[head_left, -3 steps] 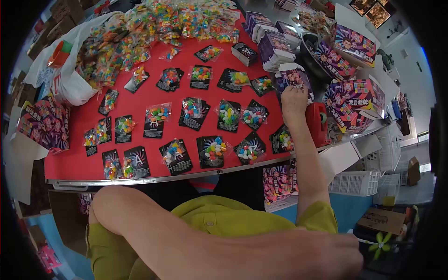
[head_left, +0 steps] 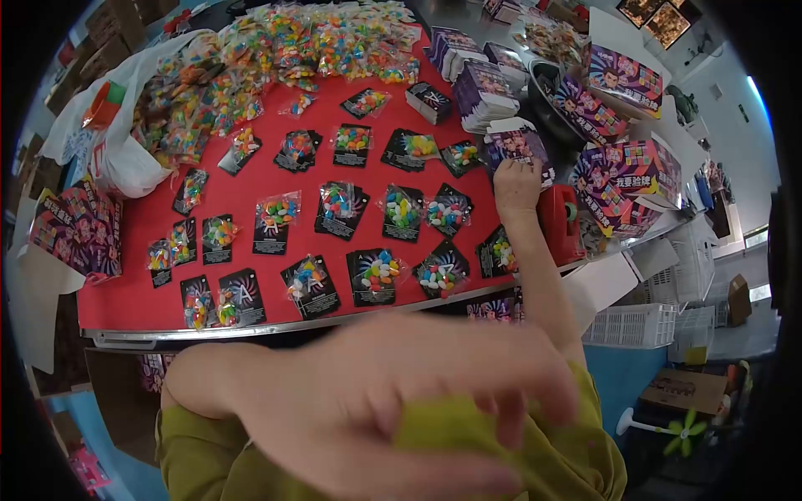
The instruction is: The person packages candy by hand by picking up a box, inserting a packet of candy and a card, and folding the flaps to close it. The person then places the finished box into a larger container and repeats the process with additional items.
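- Left arm (head_left: 209,380) bends inward; left hand (head_left: 384,363), blurred, spreads thumb (head_left: 443,473) from fingers (head_left: 501,355).
- Right arm (head_left: 541,280) stretches forward, right hand (head_left: 517,188) palm down, its fingertips (head_left: 520,167) seemingly curled.

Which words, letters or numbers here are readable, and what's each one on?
"我要验牌": purple boxes at the right.
"A": black card in the nearest row.
Too small or blurred: print on other black cards, stacked cartons and the brown cardboard box.

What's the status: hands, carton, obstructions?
Right hand on purple printed carton, grip unclear. Left hand blurred in foreground, nothing visible in it. Red tape dispenser close on right hand's outer side.
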